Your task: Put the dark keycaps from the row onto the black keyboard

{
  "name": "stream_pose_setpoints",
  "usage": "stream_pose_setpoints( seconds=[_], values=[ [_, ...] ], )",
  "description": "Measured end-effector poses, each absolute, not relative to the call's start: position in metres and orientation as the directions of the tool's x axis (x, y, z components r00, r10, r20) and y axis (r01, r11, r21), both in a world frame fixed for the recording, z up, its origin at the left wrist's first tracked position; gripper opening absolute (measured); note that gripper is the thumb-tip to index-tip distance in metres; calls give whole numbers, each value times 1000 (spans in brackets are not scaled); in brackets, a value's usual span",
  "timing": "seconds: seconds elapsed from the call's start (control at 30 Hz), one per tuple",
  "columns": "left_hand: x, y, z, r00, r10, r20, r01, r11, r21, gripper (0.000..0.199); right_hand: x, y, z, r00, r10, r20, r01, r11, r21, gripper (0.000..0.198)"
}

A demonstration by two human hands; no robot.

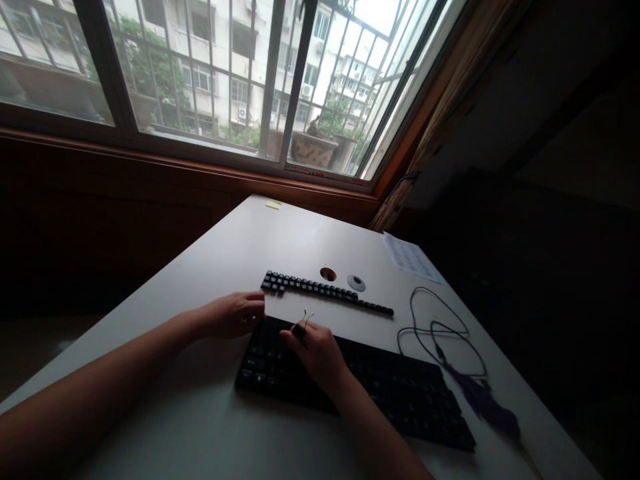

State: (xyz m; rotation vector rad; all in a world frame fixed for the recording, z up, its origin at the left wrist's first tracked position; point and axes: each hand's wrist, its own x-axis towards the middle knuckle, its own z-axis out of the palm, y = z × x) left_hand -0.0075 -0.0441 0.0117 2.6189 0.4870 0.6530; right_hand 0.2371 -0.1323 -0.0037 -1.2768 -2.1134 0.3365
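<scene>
A black keyboard (pixel 400 393) lies at a slant on the white table. Its upper left part looks dark and without keycaps. Over this part is my right hand (pixel 317 350), its fingers closed on what looks like a keycap puller (pixel 299 329) with a black handle. Two thin silver wires spread upward from it. My left hand (pixel 245 312) rests by the keyboard's upper left corner with curled fingers; whether it holds anything is hidden. Just beyond both hands, loose black keycaps (pixel 313 285) stand lined up in rows.
Behind the keycaps are a round cable hole (pixel 328 274) and its grey cover (pixel 356 283). A black cable (pixel 435 331) and a dark purple cloth-like item (pixel 487 403) lie at right. Printed paper (pixel 413 257) and a yellow note (pixel 273 205) lie farther back, near the window.
</scene>
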Motion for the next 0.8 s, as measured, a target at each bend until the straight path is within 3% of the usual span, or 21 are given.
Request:
stream_pose_setpoints(
  seconds=[0.5,0.63,0.8],
  values=[
    [-7,-43,8,812,428,396,228,-858,460,11,236,-130,-1,-296,867,401,658,489,-572,29],
    [-6,-42,4,811,429,399,230,-859,457,10,233,-131,3,-352,834,424,664,542,-515,25],
    [-6,-42,5,813,425,398,224,-860,459,11,234,-131,2,-357,815,456,680,562,-471,35]
  ],
)
